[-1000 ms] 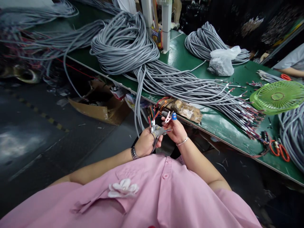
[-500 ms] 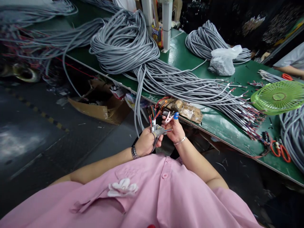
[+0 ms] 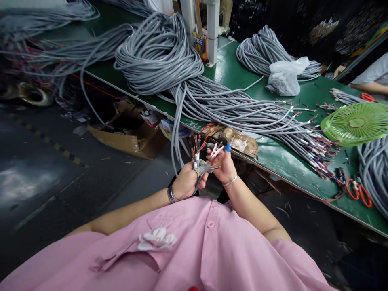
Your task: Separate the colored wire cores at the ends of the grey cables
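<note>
My left hand (image 3: pixel 188 180) is closed round a small bunch of grey cables (image 3: pixel 202 168). Stripped multicoloured wires (image 3: pixel 198 146) fan upward from it above short white sleeves, and another stripped end points right toward my other hand. My right hand (image 3: pixel 224 166) is beside these ends, with a blue cover (image 3: pixel 228 147) on one fingertip. A small pink V-shaped tool, like a clip (image 3: pixel 216 150), sits between its thumb and fingers; part of it is hidden by them.
Beyond my hands a green workbench (image 3: pixel 303 161) bears a large grey cable coil (image 3: pixel 157 56), a taped wooden block (image 3: pixel 242 143), a plastic bag (image 3: pixel 285 76), a green fan (image 3: pixel 354 123) and orange-handled scissors (image 3: pixel 359 193). A cardboard box (image 3: pixel 127 143) lies below. A person's arm (image 3: pixel 371 87) shows far right.
The blue-covered fingertip of my right hand has shifted slightly right, and the pink clip has shifted slightly with it. My left hand stays round the cables.
</note>
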The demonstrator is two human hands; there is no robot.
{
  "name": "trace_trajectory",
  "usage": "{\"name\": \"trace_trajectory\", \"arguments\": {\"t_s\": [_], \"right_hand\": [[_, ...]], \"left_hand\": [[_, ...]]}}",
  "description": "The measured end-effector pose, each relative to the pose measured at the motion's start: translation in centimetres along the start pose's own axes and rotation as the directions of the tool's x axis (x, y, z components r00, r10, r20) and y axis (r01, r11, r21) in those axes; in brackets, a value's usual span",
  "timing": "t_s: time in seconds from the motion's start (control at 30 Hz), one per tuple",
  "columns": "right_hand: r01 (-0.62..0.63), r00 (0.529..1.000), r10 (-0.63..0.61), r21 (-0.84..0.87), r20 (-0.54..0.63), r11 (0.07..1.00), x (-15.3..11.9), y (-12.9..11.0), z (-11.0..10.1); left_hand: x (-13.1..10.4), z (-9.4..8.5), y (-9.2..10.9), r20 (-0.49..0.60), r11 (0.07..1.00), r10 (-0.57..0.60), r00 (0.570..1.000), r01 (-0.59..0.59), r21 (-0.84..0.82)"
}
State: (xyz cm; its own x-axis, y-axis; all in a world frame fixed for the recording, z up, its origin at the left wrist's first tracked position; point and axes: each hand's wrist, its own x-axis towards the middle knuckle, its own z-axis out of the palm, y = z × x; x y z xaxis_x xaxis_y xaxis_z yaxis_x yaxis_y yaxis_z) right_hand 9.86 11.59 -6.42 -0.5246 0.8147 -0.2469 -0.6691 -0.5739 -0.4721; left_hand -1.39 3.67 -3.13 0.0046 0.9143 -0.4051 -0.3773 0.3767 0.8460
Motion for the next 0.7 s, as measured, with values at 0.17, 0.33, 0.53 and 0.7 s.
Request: {"name": "trace_trajectory", "arguments": {"t_s": [0.17, 0.33, 0.53, 0.7], "right_hand": [[-0.044, 0.998, 0.044, -0.001, 0.043, 0.999, -0.7, -0.4, -0.3], [-0.034, 0.999, 0.036, -0.037, 0.036, 0.999, -1.3, -0.9, -0.3], [-0.036, 0.999, 0.038, -0.078, 0.022, 0.996, -2.1, -1.0, -1.2], [-0.06, 0.991, 0.026, -0.268, -0.128, 0.962, -3.6, -1.2, -5.0]], "left_hand": [[-0.1, 0.1, 0.3, -0.003, 1.0, 0.01, 1.0, -0.01, -0.021], [-0.2, 0.4, 0.5, -0.01, 1.0, -0.015, 1.0, 0.015, -0.025], [-1.0, 0.1, 0.2, -0.008, 1.0, 0.012, 1.0, -0.012, -0.002], [-2.3, -0.6, -0.3, -0.002, 0.996, 0.04, 0.999, -0.039, 0.077]]}}
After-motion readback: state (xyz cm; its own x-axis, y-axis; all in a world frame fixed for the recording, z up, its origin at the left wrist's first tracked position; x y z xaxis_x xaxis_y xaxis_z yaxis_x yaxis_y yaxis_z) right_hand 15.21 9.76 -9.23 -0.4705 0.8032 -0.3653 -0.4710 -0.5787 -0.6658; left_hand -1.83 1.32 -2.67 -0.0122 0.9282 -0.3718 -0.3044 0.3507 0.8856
